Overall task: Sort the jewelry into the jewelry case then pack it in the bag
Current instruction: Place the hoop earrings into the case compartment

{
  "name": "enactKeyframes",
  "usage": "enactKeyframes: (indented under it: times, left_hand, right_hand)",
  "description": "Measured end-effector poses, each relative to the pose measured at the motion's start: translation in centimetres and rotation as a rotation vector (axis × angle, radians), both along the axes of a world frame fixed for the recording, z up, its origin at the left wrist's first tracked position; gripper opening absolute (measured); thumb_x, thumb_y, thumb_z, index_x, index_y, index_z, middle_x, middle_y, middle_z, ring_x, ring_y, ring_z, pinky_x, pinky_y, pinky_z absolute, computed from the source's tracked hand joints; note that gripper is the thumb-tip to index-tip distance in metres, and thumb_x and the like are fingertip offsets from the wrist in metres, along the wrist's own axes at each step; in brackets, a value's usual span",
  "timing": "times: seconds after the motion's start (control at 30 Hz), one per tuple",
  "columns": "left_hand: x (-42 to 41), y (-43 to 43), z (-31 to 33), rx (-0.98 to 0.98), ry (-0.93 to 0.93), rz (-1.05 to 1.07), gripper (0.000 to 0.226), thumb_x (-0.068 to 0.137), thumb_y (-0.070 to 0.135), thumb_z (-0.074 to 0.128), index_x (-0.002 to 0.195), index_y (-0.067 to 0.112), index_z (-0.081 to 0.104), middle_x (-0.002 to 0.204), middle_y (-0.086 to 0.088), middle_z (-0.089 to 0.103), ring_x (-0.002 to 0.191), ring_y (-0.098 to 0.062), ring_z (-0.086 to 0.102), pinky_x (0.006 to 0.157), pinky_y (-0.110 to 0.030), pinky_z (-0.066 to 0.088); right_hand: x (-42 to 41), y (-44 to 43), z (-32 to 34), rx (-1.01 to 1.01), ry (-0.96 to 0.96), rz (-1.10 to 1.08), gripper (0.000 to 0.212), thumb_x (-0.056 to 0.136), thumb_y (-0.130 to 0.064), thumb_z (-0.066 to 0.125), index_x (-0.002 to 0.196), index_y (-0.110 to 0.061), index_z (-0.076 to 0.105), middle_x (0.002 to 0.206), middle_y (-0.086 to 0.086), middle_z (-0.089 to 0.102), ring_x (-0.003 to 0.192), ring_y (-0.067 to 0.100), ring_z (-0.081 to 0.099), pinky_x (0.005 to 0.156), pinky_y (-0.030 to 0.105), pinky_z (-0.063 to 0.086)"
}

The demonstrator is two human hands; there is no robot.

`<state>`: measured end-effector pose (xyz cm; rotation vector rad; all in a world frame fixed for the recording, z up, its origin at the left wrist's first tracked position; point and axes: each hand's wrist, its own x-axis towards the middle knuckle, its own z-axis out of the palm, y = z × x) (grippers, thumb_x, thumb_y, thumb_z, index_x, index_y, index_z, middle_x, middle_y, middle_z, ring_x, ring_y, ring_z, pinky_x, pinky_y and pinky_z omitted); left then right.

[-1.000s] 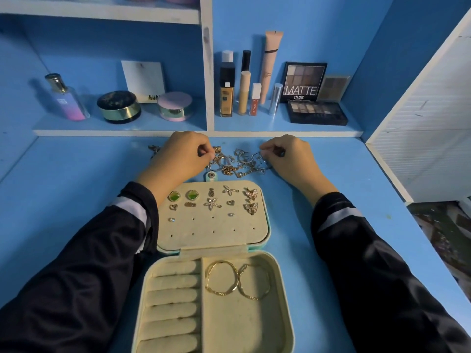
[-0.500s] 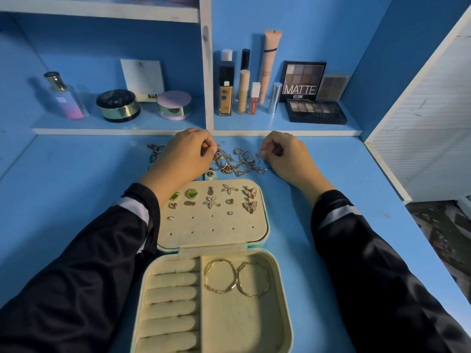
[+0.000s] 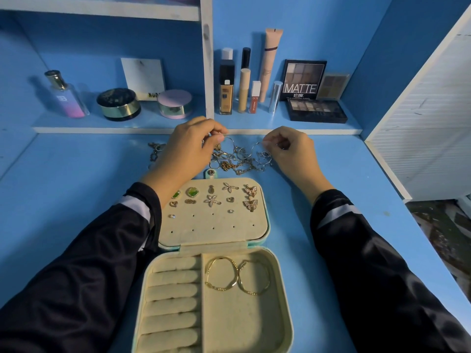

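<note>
Sorting, partway: earrings (image 3: 212,200) pinned in the case (image 3: 285,314) lid, two hoops (image 3: 237,276) in its tray, ring rolls (image 3: 173,291) bare. My left hand (image 3: 188,151) and right hand (image 3: 293,154) pinch one chain (image 3: 230,139), fingers (image 3: 216,138) curled, above the tangled pile (image 3: 237,165) on the surface (image 3: 76,187). No bag seen.

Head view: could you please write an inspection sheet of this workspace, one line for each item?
Surface: blue desk, with the case and loose jewelry on it.
Job's things: case open; earrings pinned in its lid; two hoops in its tray; ring rolls bare; pile behind the case; bag not seen.
Clutter: on the shelf, perfume, jars, tubes, palettes.
Hands: left hand and right hand both pinch a thin chain, stretched between them over the pile.
Cables: nothing seen.
Surroundings: white slatted panel at the right.
</note>
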<state>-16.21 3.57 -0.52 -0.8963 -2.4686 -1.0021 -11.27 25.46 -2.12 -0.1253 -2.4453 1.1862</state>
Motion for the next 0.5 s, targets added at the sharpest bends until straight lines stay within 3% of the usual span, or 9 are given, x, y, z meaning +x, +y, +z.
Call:
enactKeyframes:
  times: [0.07, 0.13, 0.37, 0.5]
  left_hand:
    - [0.03, 0.04, 0.02, 0.013, 0.015, -0.005, 0.016, 0.096, 0.012, 0.061, 0.107, 0.01, 0.072, 0.097, 0.006, 0.06, 0.076, 0.0, 0.054, 0.074, -0.002, 0.04]
    - [0.0, 0.0, 0.01, 0.014, 0.029, -0.004, 0.016, 0.096, 0.012, 0.061, 0.106, 0.009, 0.072, 0.098, 0.004, 0.061, 0.074, 0.002, 0.052, 0.072, -0.002, 0.038]
    - [-0.26, -0.1, -0.15, 0.023, 0.071, 0.019, 0.014, 0.096, 0.014, 0.061, 0.104, 0.008, 0.071, 0.099, -0.006, 0.066, 0.081, -0.014, 0.06, 0.075, -0.02, 0.047]
    - [-0.28, -0.16, -0.09, 0.051, 0.075, 0.038, 0.015, 0.096, 0.014, 0.061, 0.104, 0.008, 0.071, 0.099, -0.006, 0.067, 0.077, -0.01, 0.058, 0.072, -0.006, 0.043]
  right_hand:
    - [0.06, -0.05, 0.1, -0.032, 0.018, -0.018, 0.003, 0.087, -0.012, 0.07, 0.088, -0.012, 0.072, 0.073, -0.004, 0.062, 0.067, 0.008, 0.053, 0.063, 0.012, 0.043]
    - [0.06, -0.11, 0.15, -0.05, 0.034, -0.031, 0.004, 0.087, -0.012, 0.07, 0.089, -0.012, 0.073, 0.07, -0.011, 0.06, 0.062, 0.0, 0.052, 0.06, 0.01, 0.041]
    - [0.01, -0.04, 0.09, -0.187, 0.028, -0.06, 0.003, 0.088, -0.014, 0.068, 0.088, -0.017, 0.07, 0.071, -0.01, 0.06, 0.053, -0.002, 0.047, 0.056, 0.012, 0.038]
    - [0.09, -0.05, 0.16, -0.213, 0.037, -0.055, 0.003, 0.089, -0.015, 0.067, 0.091, -0.015, 0.07, 0.073, -0.007, 0.06, 0.054, -0.002, 0.048, 0.056, 0.012, 0.038]
